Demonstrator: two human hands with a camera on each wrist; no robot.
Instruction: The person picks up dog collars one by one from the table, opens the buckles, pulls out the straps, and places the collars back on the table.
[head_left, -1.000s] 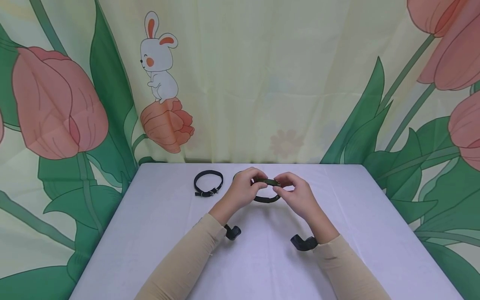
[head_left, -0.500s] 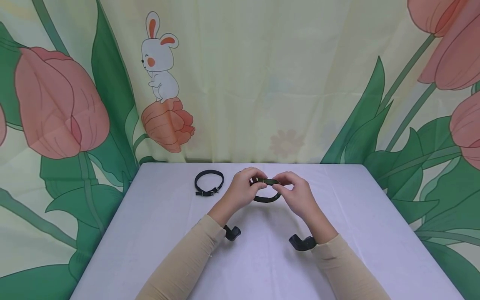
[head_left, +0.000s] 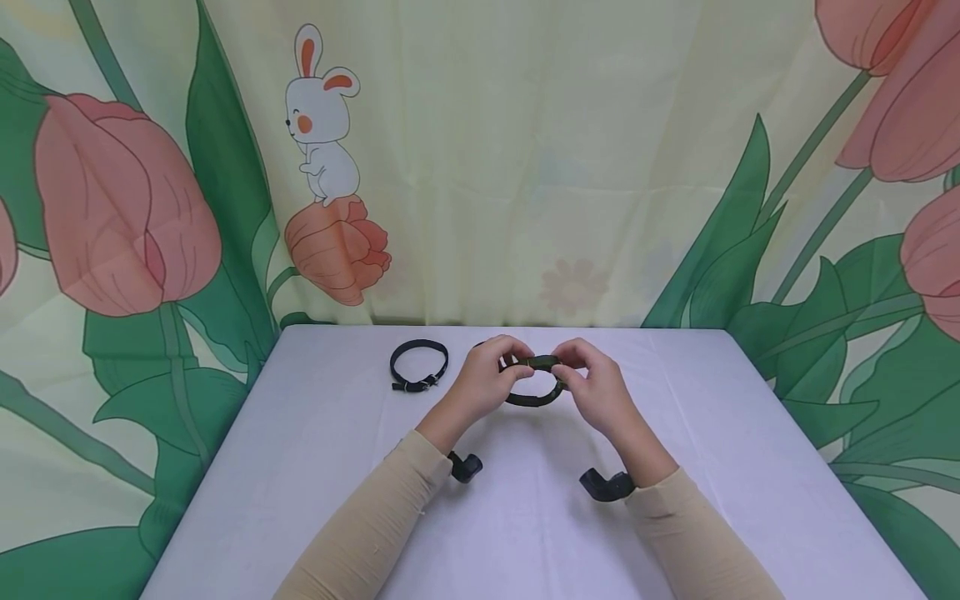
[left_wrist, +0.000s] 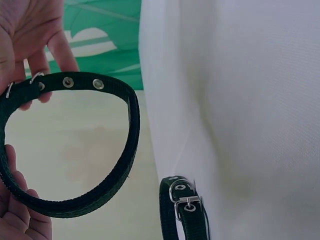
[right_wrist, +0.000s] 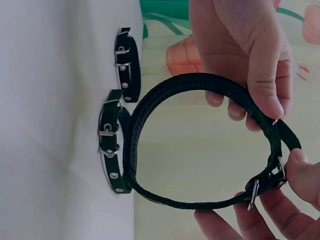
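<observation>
Collar [head_left: 534,401] runs left to right between fingers [head_left: 579,353]

Right of the right hand [head_left: 592,379], the table [head_left: 720,425] gives a wide way through. Between the hands, the held collar [head_left: 534,401] bars the gap. A black buckled collar [head_left: 411,387] narrows passage left of the left hand [head_left: 489,372]; a second buckled collar [right_wrist: 109,130] blocks the space behind it. Lower, the left wrist camera [head_left: 466,467] and right wrist camera [head_left: 606,485] jut inward, leaving room between.
</observation>
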